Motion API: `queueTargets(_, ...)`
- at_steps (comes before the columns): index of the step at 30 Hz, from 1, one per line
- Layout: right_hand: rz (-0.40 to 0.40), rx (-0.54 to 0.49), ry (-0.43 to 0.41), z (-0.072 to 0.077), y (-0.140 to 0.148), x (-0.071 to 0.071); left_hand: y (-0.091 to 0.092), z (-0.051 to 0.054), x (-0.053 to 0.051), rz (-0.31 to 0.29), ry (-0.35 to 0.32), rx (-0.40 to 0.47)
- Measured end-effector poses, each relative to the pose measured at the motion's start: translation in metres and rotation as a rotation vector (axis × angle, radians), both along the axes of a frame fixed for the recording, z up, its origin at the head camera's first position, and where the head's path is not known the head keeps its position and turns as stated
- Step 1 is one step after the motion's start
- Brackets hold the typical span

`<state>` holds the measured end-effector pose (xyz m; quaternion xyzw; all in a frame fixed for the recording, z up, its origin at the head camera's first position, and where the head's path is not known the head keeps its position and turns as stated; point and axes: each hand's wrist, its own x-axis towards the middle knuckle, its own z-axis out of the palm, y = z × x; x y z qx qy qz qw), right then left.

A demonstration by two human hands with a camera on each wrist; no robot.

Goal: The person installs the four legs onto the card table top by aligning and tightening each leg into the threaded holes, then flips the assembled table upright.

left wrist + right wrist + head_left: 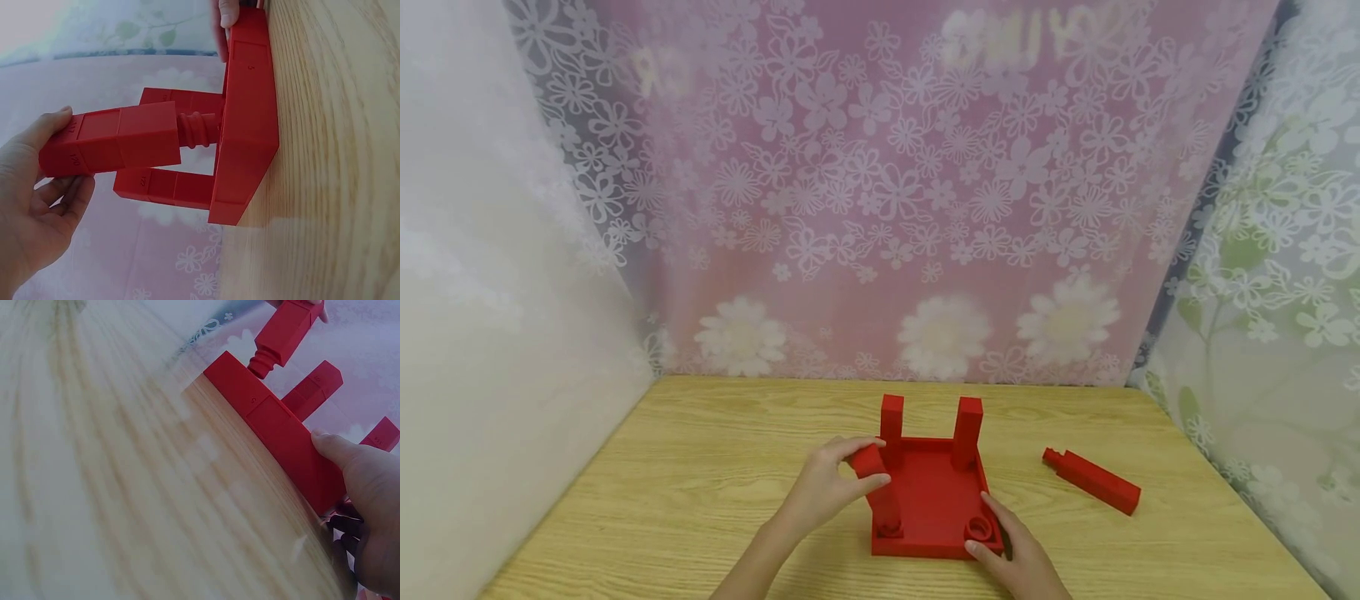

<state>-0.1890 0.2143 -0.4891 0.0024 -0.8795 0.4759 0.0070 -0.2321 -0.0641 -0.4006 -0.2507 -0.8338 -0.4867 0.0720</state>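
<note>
A red square tray-like base (928, 498) lies on the table, its raised rim facing up. Two red square legs, one at the back left (891, 421) and one at the back right (967, 429), stand upright in its far corners. My left hand (826, 483) grips the top of a third leg (125, 139), tilted over the near left corner. This leg's ridged screw end (199, 129) meets the corner; how far it sits in is hidden. My right hand (1018, 557) holds the near right corner, beside a round threaded socket (978, 527).
Another red leg (1097, 483) with a screw end lies on the wooden table (737, 450) to the right of the base. Flower-patterned curtain (887, 208) hangs behind the table, with light sheets on both sides.
</note>
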Motion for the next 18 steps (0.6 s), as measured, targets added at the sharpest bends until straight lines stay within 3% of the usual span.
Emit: queueTargets(18, 0.004, 0.001, -0.006, 0.002, 0.000, 0.000, 0.016, 0.004, 0.000, -0.072, 0.094, -0.166)
